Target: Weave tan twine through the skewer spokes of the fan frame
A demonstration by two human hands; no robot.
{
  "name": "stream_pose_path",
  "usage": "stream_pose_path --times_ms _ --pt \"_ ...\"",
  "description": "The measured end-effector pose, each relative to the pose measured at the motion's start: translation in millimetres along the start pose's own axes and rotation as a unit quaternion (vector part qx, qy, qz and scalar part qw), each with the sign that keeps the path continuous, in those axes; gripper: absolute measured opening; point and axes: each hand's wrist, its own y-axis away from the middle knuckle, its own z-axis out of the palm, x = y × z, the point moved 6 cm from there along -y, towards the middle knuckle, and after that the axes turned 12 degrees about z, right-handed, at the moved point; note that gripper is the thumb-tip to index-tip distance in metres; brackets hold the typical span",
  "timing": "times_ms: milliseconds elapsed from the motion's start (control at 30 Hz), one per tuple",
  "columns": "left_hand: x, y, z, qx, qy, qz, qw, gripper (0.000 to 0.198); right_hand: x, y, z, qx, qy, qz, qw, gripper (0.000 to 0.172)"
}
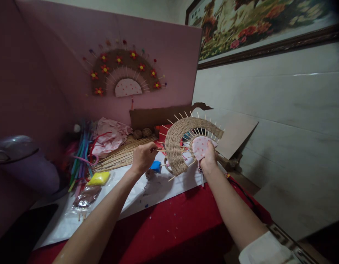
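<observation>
My right hand (209, 157) grips a half-ring fan of woven twine (173, 141) by its pink dotted half-round centre (202, 147). Thin wooden sticks radiate through the weave, and their bare tips poke out past the outer edge. At the fan's left side, my left hand (144, 156) is closed in a pinch beside one stick's tip; whatever lies between the fingers is too small to make out. A packet of blue clay (155, 166) lies on the white sheet (135, 190) just below that hand.
A finished-looking fan with red flowers (114, 58) stands against the pink board (175, 55). Behind my left hand lie wooden sticks (117, 156), pink dotted cloth (110, 132) and twine balls (142, 133). Yellow clay (99, 178), pipe cleaners (80, 157) and a purple appliance (32, 172) are left.
</observation>
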Motion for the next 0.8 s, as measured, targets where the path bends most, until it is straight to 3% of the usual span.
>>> stream_pose_path --times_ms 367,533,800 --pt "-8 0 -7.3 0.022 -0.013 0.002 1.000 0.019 -7 -2 -5 0.009 -0.005 -0.032 0.999 0.022" --pt "-10 0 -6.8 0.017 -0.010 0.002 1.000 0.021 -7 1 -8 0.049 -0.014 -0.026 0.998 0.018" --pt "-11 -1 -6.4 0.018 -0.021 0.005 1.000 0.023 -5 1 -8 0.050 -0.013 -0.019 0.998 0.020"
